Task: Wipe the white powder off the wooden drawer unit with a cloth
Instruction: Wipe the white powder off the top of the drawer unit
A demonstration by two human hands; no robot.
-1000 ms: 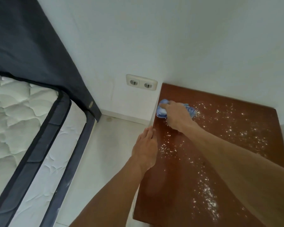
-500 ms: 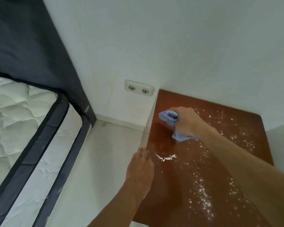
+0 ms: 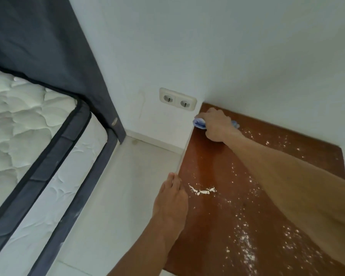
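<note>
Right hand (image 3: 215, 126) fingers clench the blue cloth (image 3: 199, 122) at the powder-strewn drawer unit's (image 3: 203, 162) far corner — left hand (image 3: 170, 202) flat, empty.

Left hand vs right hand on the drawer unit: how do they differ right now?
The right hand is closed around the blue cloth; the left hand is open and flat, holding nothing. The right hand sits at the far left corner of the drawer unit, near the wall; the left hand rests at its near left edge, beside a gathered line of white powder. Both are bare and low on the top.
</note>
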